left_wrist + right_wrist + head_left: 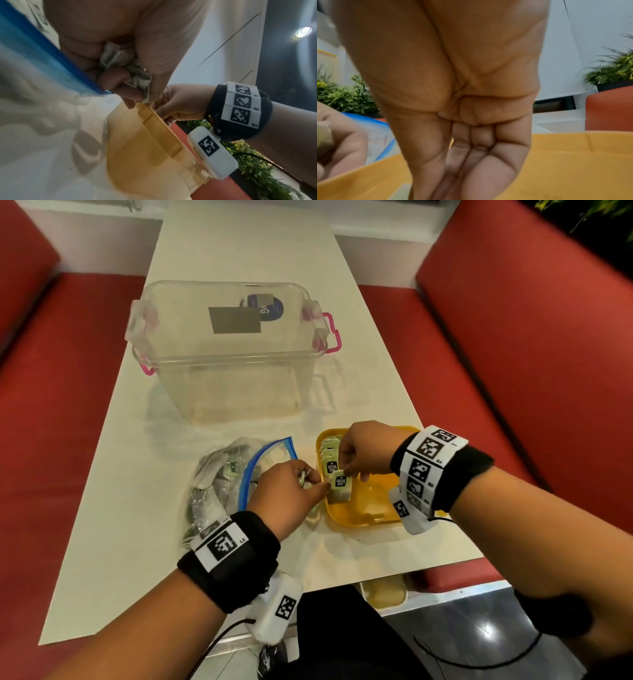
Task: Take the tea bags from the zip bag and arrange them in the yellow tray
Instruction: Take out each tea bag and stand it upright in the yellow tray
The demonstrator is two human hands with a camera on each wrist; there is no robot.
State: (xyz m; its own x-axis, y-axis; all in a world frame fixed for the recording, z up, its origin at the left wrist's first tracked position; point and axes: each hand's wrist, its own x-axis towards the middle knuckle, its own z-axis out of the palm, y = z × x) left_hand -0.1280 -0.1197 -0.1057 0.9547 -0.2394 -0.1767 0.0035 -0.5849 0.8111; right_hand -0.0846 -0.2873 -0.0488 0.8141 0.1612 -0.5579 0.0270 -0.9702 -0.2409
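Observation:
The yellow tray (373,508) sits at the table's near right, with a row of tea bags (330,451) standing along its left side. My right hand (347,469) reaches down into the tray and pinches the top of a tea bag (340,486) with a black tag. My left hand (317,486) is at the tray's left rim, its fingers curled round a bunch of crumpled tea bags (123,63), its fingertips against the pinched tea bag. The zip bag (219,484) with a blue zip strip lies open to the left and holds more tea bags. The right wrist view shows my palm above the tray (573,162).
A clear plastic box (229,347) with pink latches stands further back on the white table (137,508). Red bench seats (479,354) run along both sides. The table's near edge is just behind my wrists.

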